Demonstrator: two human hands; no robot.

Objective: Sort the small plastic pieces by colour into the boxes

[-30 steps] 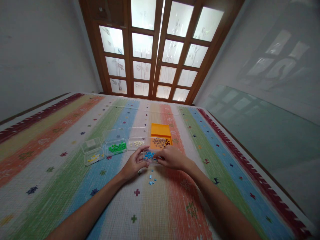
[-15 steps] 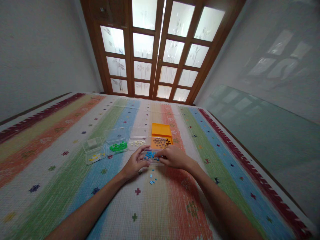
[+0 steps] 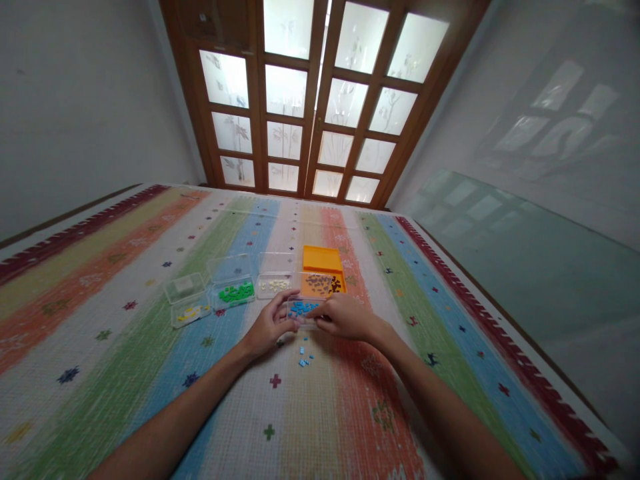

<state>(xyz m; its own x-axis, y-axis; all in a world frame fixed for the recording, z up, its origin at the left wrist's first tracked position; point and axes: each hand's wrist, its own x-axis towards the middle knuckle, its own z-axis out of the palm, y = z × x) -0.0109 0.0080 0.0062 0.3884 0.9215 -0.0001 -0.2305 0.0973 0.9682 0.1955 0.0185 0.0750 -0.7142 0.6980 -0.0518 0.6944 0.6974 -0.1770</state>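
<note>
A clear plastic box (image 3: 303, 325) of small blue toy bricks (image 3: 301, 307) sits between my hands. My left hand (image 3: 269, 328) grips the box's left side, thumb at the near edge and fingers at the far side. Over the box's right part is my right hand (image 3: 346, 316). Its index finger reaches among the blue bricks, the thumb sits apart below it, and the other fingers are curled. No brick shows in its grasp. Several loose blue bricks (image 3: 304, 363) lie on the cloth just in front of the box.
An orange box (image 3: 323, 257) with brown pieces stands open behind the blue bricks. To the left are open clear boxes: one with cream pieces (image 3: 275, 285), one with green pieces (image 3: 237, 292), one with yellow pieces (image 3: 193, 313). A striped tablecloth (image 3: 240, 413) covers the table.
My right index finger has shifted slightly left and toward me within the box, and more of the blue bricks show. My left hand keeps its place on the box.
</note>
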